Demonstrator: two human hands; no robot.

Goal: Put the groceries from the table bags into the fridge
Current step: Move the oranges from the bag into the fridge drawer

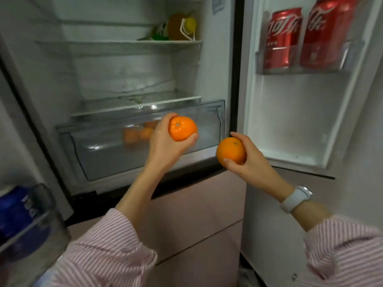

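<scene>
At upper right of the frame, two red cans (306, 36) stood upright in the door shelf (269, 65), bearing white Coca-Cola script. A blue can (18, 216) sat lower left, its lettering unreadable. At centre, the left hand (165, 146) gripped an orange (182, 128), stem scar facing the camera, before the clear drawer (99, 154) holding more oranges (137, 132). The right hand (251, 160) clasped a second orange (231, 151), scar upward.

Home kitchen, standing at an open household fridge (207, 69). Evidence: glass shelves, clear crisper drawer (103, 146) holding a few oranges (137, 133), two red Coca-Cola cans (283, 38) in the right door bin (306, 69), a blue can (18, 212) in the left door bin, pink freezer drawer fronts (196, 214) below.
</scene>
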